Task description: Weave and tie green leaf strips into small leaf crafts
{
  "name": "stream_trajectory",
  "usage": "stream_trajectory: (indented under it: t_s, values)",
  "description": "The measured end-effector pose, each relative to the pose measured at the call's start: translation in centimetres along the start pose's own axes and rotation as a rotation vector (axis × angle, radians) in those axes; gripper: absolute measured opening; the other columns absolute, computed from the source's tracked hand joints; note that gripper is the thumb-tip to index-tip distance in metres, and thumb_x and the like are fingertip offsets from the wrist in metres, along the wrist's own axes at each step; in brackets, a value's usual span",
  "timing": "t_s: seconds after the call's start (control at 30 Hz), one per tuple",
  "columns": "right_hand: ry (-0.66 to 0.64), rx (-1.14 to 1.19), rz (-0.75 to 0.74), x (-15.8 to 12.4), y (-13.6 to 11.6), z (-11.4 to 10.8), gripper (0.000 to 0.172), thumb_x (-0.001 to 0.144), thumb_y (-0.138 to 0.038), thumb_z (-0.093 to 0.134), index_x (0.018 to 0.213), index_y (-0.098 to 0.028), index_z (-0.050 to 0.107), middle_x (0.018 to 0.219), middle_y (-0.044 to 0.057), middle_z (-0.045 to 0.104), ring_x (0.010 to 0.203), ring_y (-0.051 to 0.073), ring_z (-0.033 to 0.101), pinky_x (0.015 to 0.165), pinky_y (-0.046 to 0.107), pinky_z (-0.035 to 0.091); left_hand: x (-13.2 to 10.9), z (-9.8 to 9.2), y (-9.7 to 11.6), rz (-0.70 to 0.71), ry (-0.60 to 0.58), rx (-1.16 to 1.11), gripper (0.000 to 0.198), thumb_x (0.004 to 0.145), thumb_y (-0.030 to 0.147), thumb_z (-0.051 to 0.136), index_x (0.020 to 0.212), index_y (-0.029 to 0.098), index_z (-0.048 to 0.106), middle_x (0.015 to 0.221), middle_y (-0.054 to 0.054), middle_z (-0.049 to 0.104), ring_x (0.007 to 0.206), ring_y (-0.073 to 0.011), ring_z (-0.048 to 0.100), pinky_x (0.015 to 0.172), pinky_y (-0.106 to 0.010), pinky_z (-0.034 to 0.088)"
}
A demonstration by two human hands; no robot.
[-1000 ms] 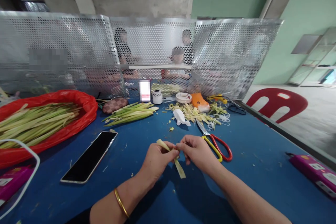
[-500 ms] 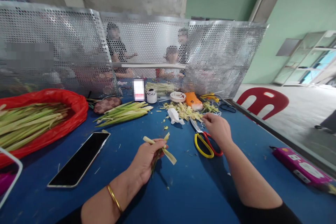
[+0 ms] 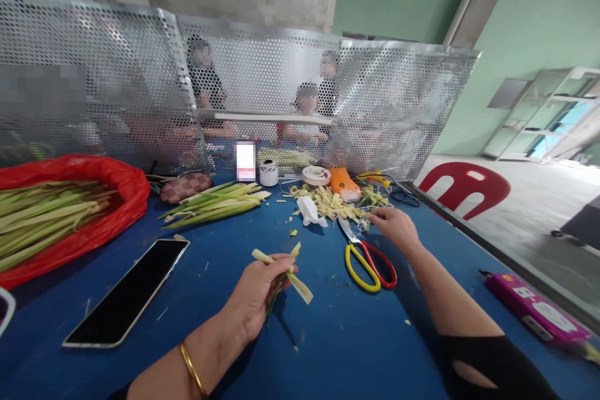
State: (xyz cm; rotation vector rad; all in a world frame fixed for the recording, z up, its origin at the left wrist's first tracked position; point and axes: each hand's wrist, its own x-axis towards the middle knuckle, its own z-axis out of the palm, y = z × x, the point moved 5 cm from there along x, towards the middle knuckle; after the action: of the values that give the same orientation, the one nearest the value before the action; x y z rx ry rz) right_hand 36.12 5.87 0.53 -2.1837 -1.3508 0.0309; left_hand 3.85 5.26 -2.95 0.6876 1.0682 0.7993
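Pale green leaf strips (image 3: 301,288), crossed over one another, are pinched between the thumb and fingers of my left hand (image 3: 265,284). A thin darker stem end hangs below that hand. My right hand (image 3: 396,228) reaches forward to the edge of a heap of leaf scraps (image 3: 330,203), beside some white thread (image 3: 363,225). Its fingertips are pressed together, and what they hold, if anything, is too small to make out. Scissors (image 3: 363,269) with one yellow and one red handle lie between my hands, blades towards the scraps.
A red plastic bag (image 3: 124,219) of long leaves stands left, near a phone (image 3: 126,294). A leaf bundle (image 3: 220,205), white tape roll (image 3: 316,175), crumpled tissue (image 3: 309,211) and orange packet (image 3: 344,182) line the back. A purple pack (image 3: 534,309) lies right. Perforated metal screen (image 3: 267,69) behind.
My right hand has shifted slightly to the right along the scraps, its fingertips still together. My left hand keeps the strips in nearly the same pose. The view has turned a little.
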Motion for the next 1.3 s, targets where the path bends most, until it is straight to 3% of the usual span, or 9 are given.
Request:
stream_trajectory:
  t_s: [0.17, 0.27, 0.43, 0.6, 0.8, 0.97, 1.13, 1.2, 1.3]
  values:
    - [0.075, 0.121, 0.037, -0.5, 0.4, 1.1, 0.020, 0.064, -0.031, 0.067, 0.048, -0.021, 0.061, 0.053, 0.002, 0.058, 0.058, 0.018, 0.051, 0.054, 0.029, 0.026, 0.3, 0.0, -0.1, 0.003, -0.009, -0.002, 0.012, 0.074, 0.017, 0.070, 0.084, 0.013, 0.067, 0.071, -0.004, 0.069, 0.064, -0.0093, 0.062, 0.063, -0.018, 0.048]
    - [0.172, 0.268, 0.097, 0.0, 1.6, -0.1, 0.014, 0.064, -0.032, 0.063, 0.056, -0.021, 0.064, 0.054, 0.002, 0.059, 0.059, 0.018, 0.052, 0.053, 0.028, 0.029, 0.4, -0.1, -0.1, -0.005, -0.001, -0.001, 0.010, 0.075, 0.015, 0.068, 0.085, 0.012, 0.067, 0.070, -0.004, 0.068, 0.063, -0.0093, 0.062, 0.063, -0.018, 0.048]
    - [0.297, 0.639, 0.202, 0.3, 3.2, -2.4, 0.024, 0.068, -0.042, 0.059, 0.068, -0.018, 0.061, 0.060, 0.004, 0.064, 0.060, 0.019, 0.061, 0.053, 0.027, 0.041, 0.3, 0.0, 0.0, -0.001, -0.003, 0.019, 0.009, 0.076, 0.015, 0.068, 0.084, 0.012, 0.066, 0.071, -0.004, 0.068, 0.064, -0.0094, 0.062, 0.062, -0.018, 0.047]
    - [0.280, 0.959, 0.216, 0.0, 2.3, -3.1, 0.027, 0.064, -0.044, 0.067, 0.068, -0.019, 0.058, 0.071, 0.004, 0.069, 0.064, 0.018, 0.068, 0.054, 0.025, 0.048, 0.5, -0.1, -0.2, -0.013, -0.019, 0.021, 0.009, 0.077, 0.015, 0.067, 0.085, 0.013, 0.065, 0.072, -0.003, 0.068, 0.065, -0.0098, 0.061, 0.065, -0.020, 0.047]
    - [0.170, 1.153, 0.234, -0.1, 1.3, -2.8, 0.027, 0.057, -0.039, 0.076, 0.066, -0.019, 0.060, 0.067, 0.001, 0.069, 0.063, 0.016, 0.069, 0.053, 0.023, 0.049, 0.2, 1.0, 0.2, 0.051, -0.173, 0.107, 0.018, 0.072, 0.023, 0.074, 0.086, 0.014, 0.066, 0.078, -0.002, 0.067, 0.066, -0.0080, 0.057, 0.063, -0.018, 0.044]
    - [0.045, 1.225, 0.258, -0.2, 0.6, -1.9, 0.025, 0.057, -0.034, 0.078, 0.065, -0.018, 0.061, 0.066, 0.003, 0.070, 0.062, 0.017, 0.069, 0.051, 0.023, 0.049, 1.1, 4.5, 0.9, 0.095, -0.300, 0.180, 0.026, 0.064, 0.022, 0.079, 0.087, 0.012, 0.072, 0.078, -0.003, 0.065, 0.064, -0.0088, 0.054, 0.064, -0.022, 0.043]
    - [-0.061, 1.210, 0.238, -0.5, -0.5, -0.9, 0.021, 0.059, -0.033, 0.076, 0.066, -0.018, 0.062, 0.069, 0.004, 0.071, 0.064, 0.018, 0.070, 0.052, 0.023, 0.050, 4.3, 10.1, 1.2, 0.190, -0.429, 0.214, 0.018, 0.059, 0.019, 0.081, 0.070, 0.012, 0.068, 0.127, -0.011, 0.058, 0.077, -0.0125, 0.060, 0.068, -0.026, 0.047]
    - [-0.096, 1.183, 0.214, -0.6, -0.9, -0.7, 0.021, 0.060, -0.033, 0.075, 0.065, -0.019, 0.061, 0.070, 0.004, 0.071, 0.065, 0.018, 0.070, 0.053, 0.024, 0.051, 5.7, 12.3, 0.9, 0.197, -0.459, 0.193, 0.018, 0.060, 0.019, 0.081, 0.070, 0.012, 0.067, 0.118, -0.011, 0.063, 0.073, -0.0121, 0.060, 0.067, -0.027, 0.047]
    - [-0.154, 1.114, 0.161, -0.6, -1.4, -0.4, 0.022, 0.062, -0.037, 0.073, 0.065, -0.019, 0.061, 0.065, 0.003, 0.069, 0.060, 0.017, 0.067, 0.055, 0.026, 0.052, 6.9, 15.1, 0.3, 0.172, -0.561, 0.148, 0.019, 0.064, 0.019, 0.079, 0.077, 0.013, 0.067, 0.080, -0.006, 0.069, 0.066, -0.0137, 0.062, 0.063, -0.026, 0.046]
